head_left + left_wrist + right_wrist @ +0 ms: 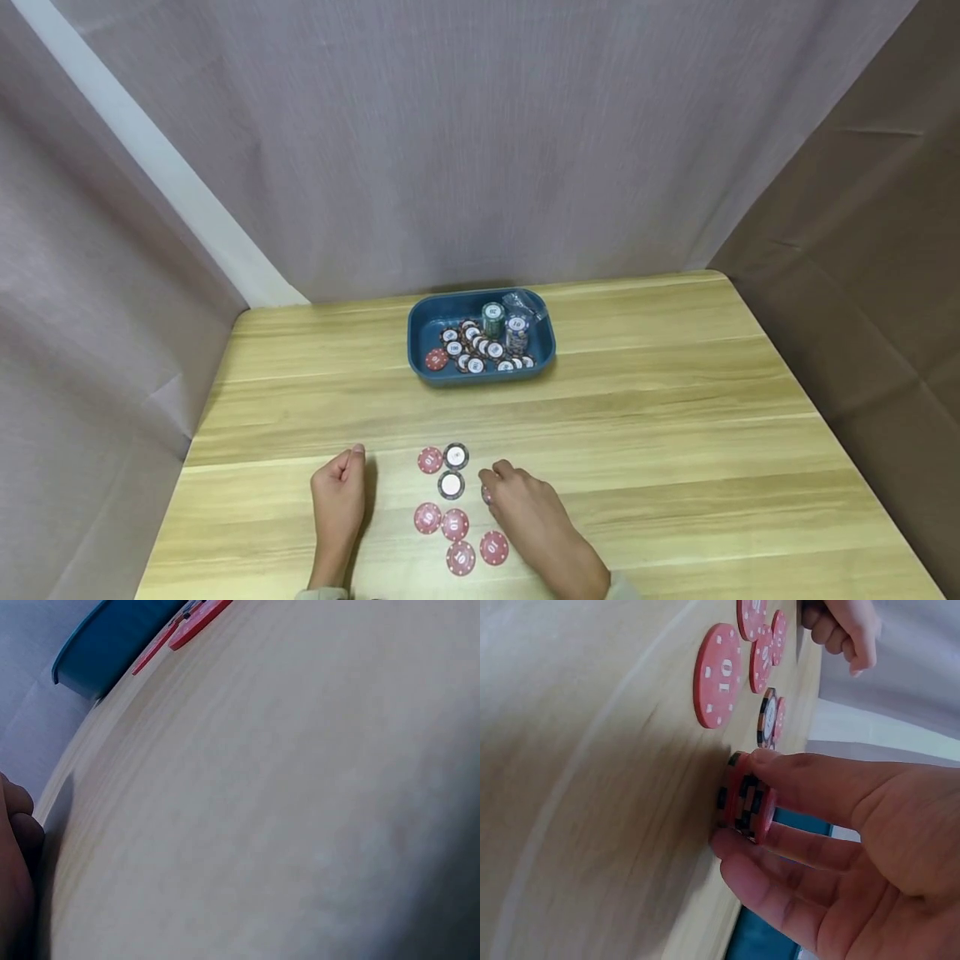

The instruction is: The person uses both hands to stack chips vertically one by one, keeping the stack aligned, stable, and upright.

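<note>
My right hand point(531, 515) pinches a short stack of poker chips point(744, 796) between thumb and fingertips, low over the table. The stack mixes red chips with black-edged ones, as the right wrist view shows; in the head view the fingers mostly hide it. To its left lie two black-edged chips point(451, 485) with white centres, one beside a red chip point(430, 460). Nearer the front edge, several red chips point(454, 525) marked 10 lie flat and loose. Farther left, my left hand point(339, 500) rests as a fist on the table, with nothing seen in it.
A blue tray point(420, 367) stands toward the back of the wooden table point(675, 400). Inside are loose black-edged chips point(453, 348), a red chip point(436, 359), a green stack point(492, 317), another wrapped stack point(517, 335) and clear plastic. Grey curtains point(480, 150) hang behind.
</note>
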Motion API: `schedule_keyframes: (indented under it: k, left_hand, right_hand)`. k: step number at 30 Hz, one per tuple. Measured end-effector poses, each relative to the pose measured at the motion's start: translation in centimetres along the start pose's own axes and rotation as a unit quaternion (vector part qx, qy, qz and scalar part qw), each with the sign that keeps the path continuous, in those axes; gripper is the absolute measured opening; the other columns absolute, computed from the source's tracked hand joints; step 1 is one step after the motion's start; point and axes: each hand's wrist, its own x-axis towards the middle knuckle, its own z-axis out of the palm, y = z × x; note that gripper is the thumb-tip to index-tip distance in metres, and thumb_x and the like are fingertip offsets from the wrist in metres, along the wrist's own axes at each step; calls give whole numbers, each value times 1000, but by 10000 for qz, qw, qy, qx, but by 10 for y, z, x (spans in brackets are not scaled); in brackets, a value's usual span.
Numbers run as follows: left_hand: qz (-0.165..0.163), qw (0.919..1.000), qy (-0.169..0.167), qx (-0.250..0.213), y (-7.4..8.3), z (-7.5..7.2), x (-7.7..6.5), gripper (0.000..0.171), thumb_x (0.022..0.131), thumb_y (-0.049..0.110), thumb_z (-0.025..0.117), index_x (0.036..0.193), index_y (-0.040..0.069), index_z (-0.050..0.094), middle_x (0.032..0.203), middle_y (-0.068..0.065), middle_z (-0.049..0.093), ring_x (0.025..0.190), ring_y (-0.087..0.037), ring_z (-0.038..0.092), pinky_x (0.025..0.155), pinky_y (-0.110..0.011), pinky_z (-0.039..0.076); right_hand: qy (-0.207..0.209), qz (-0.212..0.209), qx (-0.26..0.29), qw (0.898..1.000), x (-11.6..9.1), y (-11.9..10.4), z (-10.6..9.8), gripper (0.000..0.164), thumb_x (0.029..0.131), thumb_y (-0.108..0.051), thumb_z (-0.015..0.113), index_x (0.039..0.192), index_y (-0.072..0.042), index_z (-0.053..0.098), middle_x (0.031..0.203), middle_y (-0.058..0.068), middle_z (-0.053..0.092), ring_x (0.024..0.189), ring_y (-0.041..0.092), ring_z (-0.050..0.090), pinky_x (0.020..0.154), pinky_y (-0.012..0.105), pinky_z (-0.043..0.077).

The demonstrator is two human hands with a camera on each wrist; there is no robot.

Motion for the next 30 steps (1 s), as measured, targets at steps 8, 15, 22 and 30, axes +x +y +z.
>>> schedule_keyframes:
  k: [8,15,22,30]
  left_hand:
    - [17,10000,-15,69,-31,0,6,59,104,3,62,56,4,28,49,16,24,46,-2,21,45,-18,18]
    - [27,9999,-25,-95,-33,-1,6,59,104,6,63,56,5,29,48,14,26,46,-3,22,45,-18,19]
    - [-8,9999,58,-127,-23,1,3,58,103,2,61,56,3,27,49,16,23,47,-1,21,45,-19,17]
    - [82,9999,-33,-118,-33,0,6,59,104,7,62,55,5,29,49,14,25,48,-2,22,44,-20,18]
  right_hand:
    - [-61,-39,-280,9996,0,-1,-7,33,78,-22,93,103,-11,74,101,5,73,77,20,65,61,33,53]
    - [129,-58,-275,9995,-5,-4,-14,44,74,-29,95,110,-14,72,114,7,68,97,23,61,75,35,50]
    - [-61,-694,334,9970,-23,-9,-22,38,85,-21,88,117,-6,73,116,5,63,102,18,57,89,31,53]
    - [-12,-1441,83,9895,-43,-8,-6,42,79,-20,91,114,-4,73,107,5,63,93,17,62,81,22,55]
